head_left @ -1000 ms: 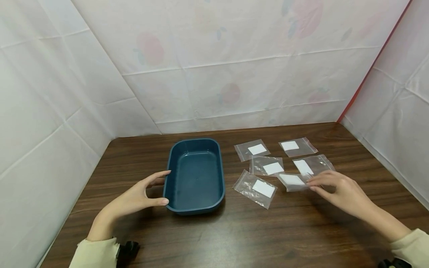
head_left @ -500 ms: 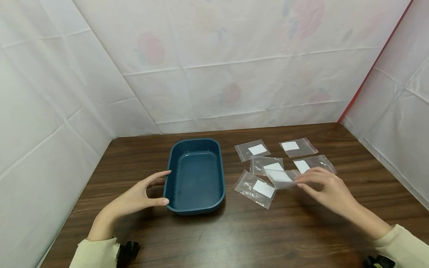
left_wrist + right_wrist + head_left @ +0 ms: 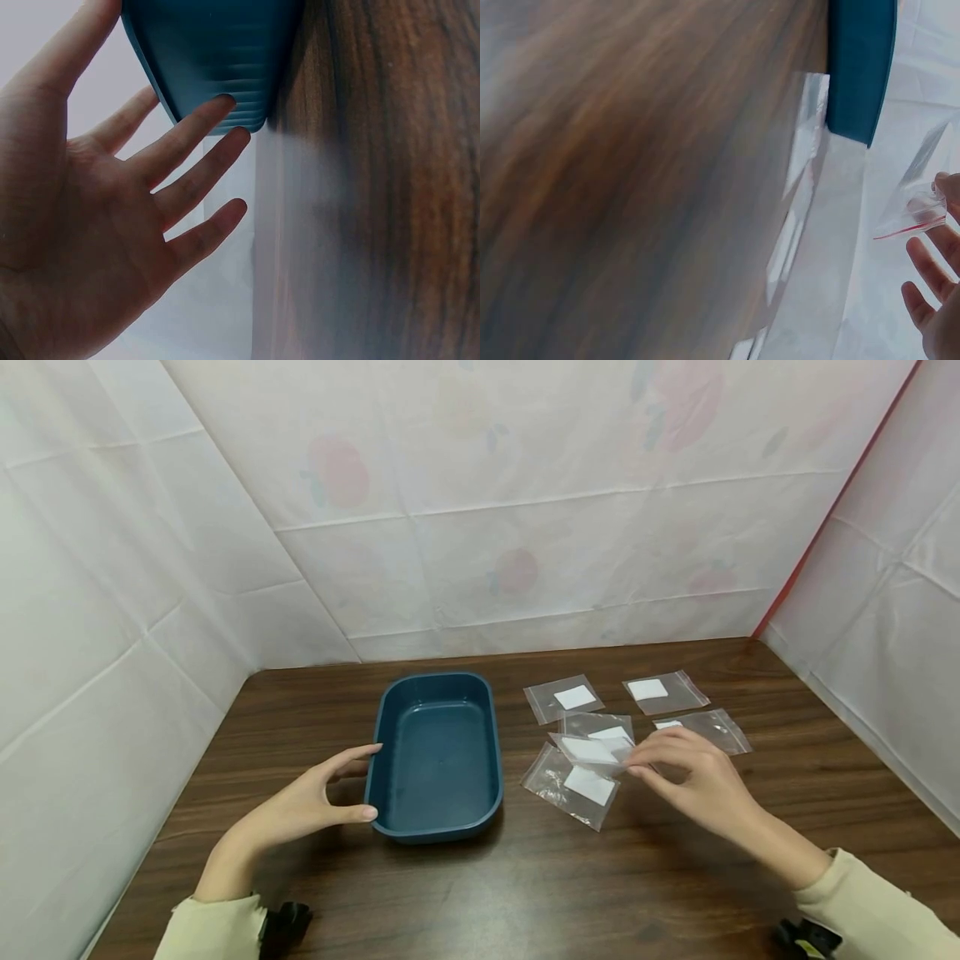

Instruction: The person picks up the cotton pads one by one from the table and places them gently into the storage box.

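A dark blue rectangular bin (image 3: 442,768) stands on the wooden table. My left hand (image 3: 300,797) is at its left side, fingers spread, with thumb and fingertips at the rim; the left wrist view shows straight fingers (image 3: 184,142) beside the ribbed wall. My right hand (image 3: 701,781) pinches the edge of a clear zip-lock bag (image 3: 587,750) with a white label-like patch. This bag hangs tilted above the others; its red seal line shows in the right wrist view. Below it lie two similar bags, a front zip-lock bag (image 3: 588,787) and a middle zip-lock bag (image 3: 581,722), partly covered.
Farther back lies another zip-lock bag (image 3: 564,697). On the right are a back-right zip-lock bag (image 3: 675,693) and one more zip-lock bag (image 3: 712,728), partly behind my right hand. White patterned cloth (image 3: 480,527) encloses the table (image 3: 480,902) at the back and sides.
My right hand has carried the pinched bag leftward, from beside the right-hand bags to above the middle and front ones. My left hand and the bin stay put.
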Motion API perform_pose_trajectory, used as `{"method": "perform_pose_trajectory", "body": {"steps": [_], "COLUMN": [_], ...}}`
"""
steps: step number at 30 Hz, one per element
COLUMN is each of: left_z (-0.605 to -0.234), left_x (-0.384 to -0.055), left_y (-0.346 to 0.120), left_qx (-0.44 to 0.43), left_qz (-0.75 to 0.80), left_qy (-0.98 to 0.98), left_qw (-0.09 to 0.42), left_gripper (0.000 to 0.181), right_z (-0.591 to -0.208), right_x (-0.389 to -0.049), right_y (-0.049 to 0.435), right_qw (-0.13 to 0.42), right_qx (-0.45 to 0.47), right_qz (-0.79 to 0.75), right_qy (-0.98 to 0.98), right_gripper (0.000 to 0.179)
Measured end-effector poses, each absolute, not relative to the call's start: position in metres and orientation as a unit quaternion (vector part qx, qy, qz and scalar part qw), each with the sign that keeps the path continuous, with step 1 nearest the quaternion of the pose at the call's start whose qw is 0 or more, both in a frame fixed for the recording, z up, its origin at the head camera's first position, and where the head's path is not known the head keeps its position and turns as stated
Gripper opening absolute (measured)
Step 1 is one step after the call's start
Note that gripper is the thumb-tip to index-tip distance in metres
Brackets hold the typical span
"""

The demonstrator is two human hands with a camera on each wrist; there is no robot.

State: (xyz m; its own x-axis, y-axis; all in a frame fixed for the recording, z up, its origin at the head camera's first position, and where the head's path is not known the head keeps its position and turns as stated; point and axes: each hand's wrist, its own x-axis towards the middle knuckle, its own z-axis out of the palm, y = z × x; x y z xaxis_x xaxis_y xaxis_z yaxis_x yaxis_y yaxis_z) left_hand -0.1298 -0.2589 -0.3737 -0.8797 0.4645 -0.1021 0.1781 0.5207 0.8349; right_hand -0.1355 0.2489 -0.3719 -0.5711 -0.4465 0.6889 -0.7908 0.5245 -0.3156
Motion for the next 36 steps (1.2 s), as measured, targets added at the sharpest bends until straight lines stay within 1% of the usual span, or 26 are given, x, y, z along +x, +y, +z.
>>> {"method": "perform_pose_trajectory", "body": {"steps": [1, 2, 5, 6, 9, 13, 20, 22, 27, 36], "left_z": [-0.374, -0.374, -0.374, -0.374, -0.374, -0.373, -0.374, -0.374, -0.373, -0.372], "left_x": [-0.13, -0.13, -0.13, -0.13, -0.13, -0.129, -0.13, -0.13, -0.129, -0.129], "left_y": [-0.259, -0.259, -0.258, -0.258, -0.257, -0.255, -0.253, -0.252, -0.25, -0.246], "left_qx": [0.188, 0.188, 0.188, 0.187, 0.184, 0.184, 0.182, 0.182, 0.179, 0.177], "left_qz": [0.451, 0.451, 0.451, 0.453, 0.456, 0.454, 0.449, 0.451, 0.449, 0.446], "left_qy": [0.858, 0.858, 0.858, 0.857, 0.855, 0.857, 0.859, 0.858, 0.86, 0.863], "left_qw": [0.157, 0.157, 0.158, 0.16, 0.164, 0.164, 0.162, 0.162, 0.163, 0.158], "left_gripper": [0.079, 0.079, 0.079, 0.079, 0.079, 0.079, 0.08, 0.08, 0.081, 0.083], "right_z": [-0.371, -0.369, -0.365, -0.364, -0.363, -0.361, -0.356, -0.353, -0.347, -0.342], "right_x": [-0.136, -0.137, -0.139, -0.139, -0.142, -0.144, -0.145, -0.145, -0.148, -0.155], "right_y": [0.246, 0.243, 0.235, 0.233, 0.226, 0.217, 0.201, 0.196, 0.186, 0.163], "right_qw": [0.28, 0.284, 0.288, 0.289, 0.286, 0.277, 0.255, 0.254, 0.262, 0.242], "right_qx": [0.379, 0.386, 0.399, 0.403, 0.41, 0.419, 0.407, 0.41, 0.426, 0.444], "right_qz": [0.317, 0.32, 0.332, 0.335, 0.349, 0.366, 0.391, 0.396, 0.405, 0.42], "right_qy": [-0.823, -0.818, -0.805, -0.802, -0.792, -0.784, -0.785, -0.781, -0.766, -0.754], "right_gripper": [0.021, 0.02, 0.006, 0.011, 0.016, 0.005, 0.021, 0.024, 0.023, 0.022]}}
